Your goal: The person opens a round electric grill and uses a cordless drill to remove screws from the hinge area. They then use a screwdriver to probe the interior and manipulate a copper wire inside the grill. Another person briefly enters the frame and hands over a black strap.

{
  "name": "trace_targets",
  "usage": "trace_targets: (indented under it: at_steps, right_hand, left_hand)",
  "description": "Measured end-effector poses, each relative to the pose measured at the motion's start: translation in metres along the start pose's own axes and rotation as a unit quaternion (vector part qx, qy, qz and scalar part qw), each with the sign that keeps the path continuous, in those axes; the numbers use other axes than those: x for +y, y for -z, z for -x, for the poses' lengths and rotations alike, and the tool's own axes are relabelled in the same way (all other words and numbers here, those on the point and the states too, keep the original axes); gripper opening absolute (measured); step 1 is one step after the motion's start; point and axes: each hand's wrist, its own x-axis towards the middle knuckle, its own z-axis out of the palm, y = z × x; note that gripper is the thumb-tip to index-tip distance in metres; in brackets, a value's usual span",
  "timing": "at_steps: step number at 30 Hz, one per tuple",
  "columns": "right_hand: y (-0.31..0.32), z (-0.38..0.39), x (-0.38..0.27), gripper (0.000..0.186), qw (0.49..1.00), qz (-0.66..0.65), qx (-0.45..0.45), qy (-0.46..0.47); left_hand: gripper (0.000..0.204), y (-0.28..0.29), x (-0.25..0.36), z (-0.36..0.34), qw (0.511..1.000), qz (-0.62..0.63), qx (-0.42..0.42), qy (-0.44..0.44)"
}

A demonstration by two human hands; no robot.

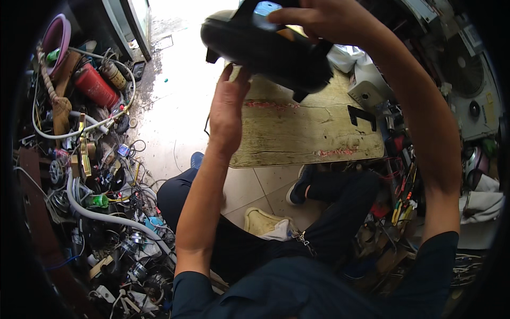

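Head view: you're apparently steadying the black device [265,53], right hand [324,20] gripping it, left hand [229,106] below, its hold unclear, so moving it calls for two-handed support.

- I have free room over the worn tabletop's [297,133] near middle.
- Above its far part, the black casing [265,50] in my right hand [329,24] blocks passage.
- A black bracket [363,118] and white box-shaped unit [369,89] crowd the right.
- Left, a grey hose [101,213] obstructs.

Head view: left fisheye of worn pair; looks down from above, over legs [340,198] and table [303,135], close range.
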Motion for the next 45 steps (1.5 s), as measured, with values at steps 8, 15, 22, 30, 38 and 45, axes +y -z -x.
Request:
trace_targets:
  at_steps: [8,15,22,30,38,45]
  right_hand:
    - [-0.009,-0.004,-0.048,0.034,0.967,-0.182,-0.061,-0.166]
    - [-0.063,0.042,-0.056,0.030,0.978,-0.122,0.053,-0.164]
    - [-0.117,0.059,-0.076,0.028,0.981,-0.080,0.099,-0.148]
    - [-0.145,0.071,-0.089,0.026,0.973,-0.116,0.100,-0.173]
    - [-0.158,0.076,-0.105,0.031,0.976,-0.088,0.135,-0.144]
    - [-0.183,0.085,-0.104,0.032,0.975,-0.075,0.135,-0.158]
  left_hand:
    - [0.065,0.022,-0.017,0.004,0.986,0.116,0.050,0.109]
    - [0.056,0.001,-0.057,0.001,0.962,0.177,0.046,0.200]
    - [0.039,0.021,-0.068,0.001,0.938,0.147,0.090,0.302]
    - [0.037,0.040,-0.086,-0.007,0.927,-0.003,0.114,0.357]
    - [0.039,0.040,-0.089,-0.001,0.909,0.040,0.162,0.381]
    - [0.042,0.017,-0.044,0.000,0.885,0.026,0.155,0.437]
